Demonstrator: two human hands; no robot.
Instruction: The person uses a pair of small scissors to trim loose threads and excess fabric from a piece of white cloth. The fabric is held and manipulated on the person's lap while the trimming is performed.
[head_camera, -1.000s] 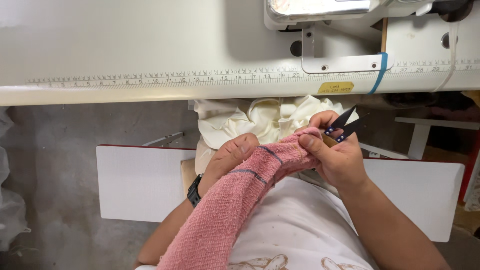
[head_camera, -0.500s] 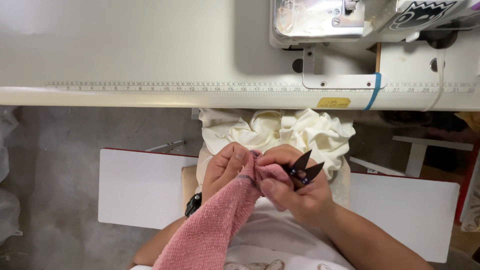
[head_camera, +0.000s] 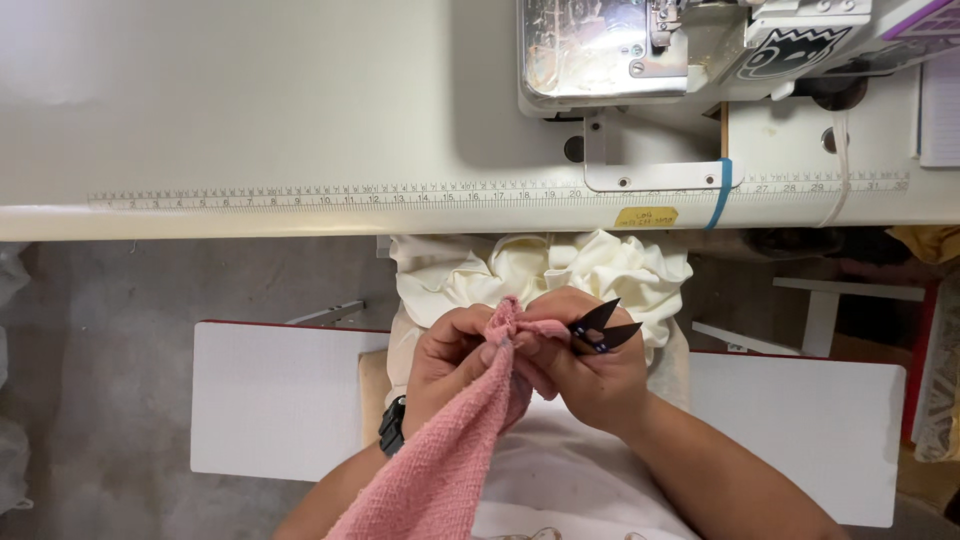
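A pink knitted cloth runs from my lap up to both hands. My left hand pinches its upper end, a dark watch on the wrist. My right hand grips the same end from the right and also holds small black thread snips, blades apart and pointing up to the right. Behind the hands lies a heap of cream fabric.
A white sewing table with a ruler strip along its front edge spans the top. A sewing machine stands on it at upper right. A white board lies under my arms. Grey floor shows at left.
The view has tilted up, showing more of the machine. Both hands have drawn together, bunching the pink cloth's end. The snips have shifted left and lower.
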